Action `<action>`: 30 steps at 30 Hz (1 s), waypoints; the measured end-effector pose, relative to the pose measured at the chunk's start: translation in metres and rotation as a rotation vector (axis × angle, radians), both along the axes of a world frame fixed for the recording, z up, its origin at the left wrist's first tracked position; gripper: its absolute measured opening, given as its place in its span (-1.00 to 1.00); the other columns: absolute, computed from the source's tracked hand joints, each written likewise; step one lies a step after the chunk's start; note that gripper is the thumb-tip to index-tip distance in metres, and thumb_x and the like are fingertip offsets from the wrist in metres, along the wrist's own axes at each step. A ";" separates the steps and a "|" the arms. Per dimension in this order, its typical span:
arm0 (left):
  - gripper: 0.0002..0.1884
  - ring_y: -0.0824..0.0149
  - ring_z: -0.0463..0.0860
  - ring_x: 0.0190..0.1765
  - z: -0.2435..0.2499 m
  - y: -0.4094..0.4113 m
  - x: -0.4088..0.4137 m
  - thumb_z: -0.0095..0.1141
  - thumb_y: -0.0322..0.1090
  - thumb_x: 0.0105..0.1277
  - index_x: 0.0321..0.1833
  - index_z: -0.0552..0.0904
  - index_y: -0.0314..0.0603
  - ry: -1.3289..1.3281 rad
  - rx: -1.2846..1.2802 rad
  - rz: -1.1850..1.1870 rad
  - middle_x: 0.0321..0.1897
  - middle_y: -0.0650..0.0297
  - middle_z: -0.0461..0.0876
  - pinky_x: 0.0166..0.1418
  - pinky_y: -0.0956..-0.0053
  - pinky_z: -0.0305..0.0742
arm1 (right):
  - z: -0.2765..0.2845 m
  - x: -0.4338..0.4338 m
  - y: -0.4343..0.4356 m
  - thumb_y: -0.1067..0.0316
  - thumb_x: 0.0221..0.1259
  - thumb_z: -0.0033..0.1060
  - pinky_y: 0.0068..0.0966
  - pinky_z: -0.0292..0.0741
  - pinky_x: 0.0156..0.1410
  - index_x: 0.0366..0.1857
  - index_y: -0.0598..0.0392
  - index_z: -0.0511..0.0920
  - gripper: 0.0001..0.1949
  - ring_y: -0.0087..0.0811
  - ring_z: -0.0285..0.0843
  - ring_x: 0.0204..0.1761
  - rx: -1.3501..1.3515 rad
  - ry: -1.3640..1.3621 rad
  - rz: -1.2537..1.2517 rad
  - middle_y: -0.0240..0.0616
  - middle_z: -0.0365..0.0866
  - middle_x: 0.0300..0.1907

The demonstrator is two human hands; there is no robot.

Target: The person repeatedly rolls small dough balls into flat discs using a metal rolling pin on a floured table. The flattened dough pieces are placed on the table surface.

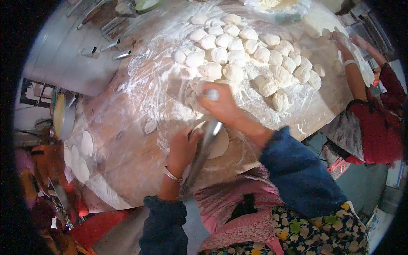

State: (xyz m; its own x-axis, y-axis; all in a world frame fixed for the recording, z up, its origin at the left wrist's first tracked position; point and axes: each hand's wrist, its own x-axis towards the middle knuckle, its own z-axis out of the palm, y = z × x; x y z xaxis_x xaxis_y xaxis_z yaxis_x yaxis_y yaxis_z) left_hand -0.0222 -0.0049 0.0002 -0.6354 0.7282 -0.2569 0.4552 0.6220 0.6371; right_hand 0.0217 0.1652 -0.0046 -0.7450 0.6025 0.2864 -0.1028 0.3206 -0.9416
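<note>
My right hand [221, 103] is closed around a metal rolling pin [204, 149], whose rounded end pokes out above the fist. The pin slants down toward the table's near edge and looks blurred. Beneath it lies a flat round of dough [221, 143], partly covered by the pin. On the pin's left side is my left hand [183, 146], its fingertips at the dough's far-left edge; whether they grip it is unclear. Beyond my right hand, many floured dough balls [219, 55] sit in a cluster on the floury wooden table [137, 172].
Several flattened dough rounds [80, 169] lie at the table's left end. A large metal vessel [73, 60] stands at the upper left. To the right, another person's hands [339, 40] are at a large dough mass [318, 24]. A dough scrap [150, 127] lies left of centre.
</note>
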 end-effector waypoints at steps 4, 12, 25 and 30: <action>-0.73 0.09 0.53 -0.46 -0.017 -0.020 0.003 0.05 -0.23 0.20 -0.37 0.52 -0.39 -0.243 0.104 0.138 -0.56 -0.03 0.51 -0.33 0.23 0.37 | 0.005 0.113 0.002 0.46 0.00 0.12 -0.60 0.27 -0.53 -0.58 0.22 0.45 -0.90 -0.66 0.26 -0.58 -0.300 -0.314 0.069 -0.41 0.38 -0.66; -0.71 0.02 0.55 -0.44 0.011 -0.007 0.010 0.05 -0.20 0.20 -0.30 0.55 -0.38 -0.076 -0.043 0.010 -0.48 -0.07 0.56 -0.30 0.21 0.37 | 0.004 0.003 0.005 0.41 -0.08 0.16 -0.54 0.36 -0.40 -0.55 0.23 0.46 -0.87 -0.61 0.28 -0.52 0.007 -0.125 0.091 -0.24 0.38 -0.64; -0.74 0.06 0.57 -0.32 -0.010 -0.013 0.019 0.05 -0.22 0.20 -0.25 0.52 -0.33 -0.405 0.196 0.064 -0.43 -0.03 0.55 -0.20 0.32 0.40 | 0.013 0.090 0.008 0.45 -0.03 0.13 -0.60 0.31 -0.52 -0.58 0.21 0.47 -0.91 -0.65 0.33 -0.63 -0.094 -0.229 0.045 -0.35 0.40 -0.70; -0.69 -0.04 0.56 -0.32 0.007 0.023 -0.001 -0.03 -0.17 0.21 -0.22 0.53 -0.33 -0.110 0.035 -0.036 -0.42 -0.09 0.54 -0.25 0.27 0.38 | 0.009 0.002 0.007 0.42 -0.07 0.16 -0.57 0.40 -0.32 -0.48 0.23 0.51 -0.88 -0.59 0.39 -0.50 0.010 -0.022 0.099 -0.22 0.44 -0.63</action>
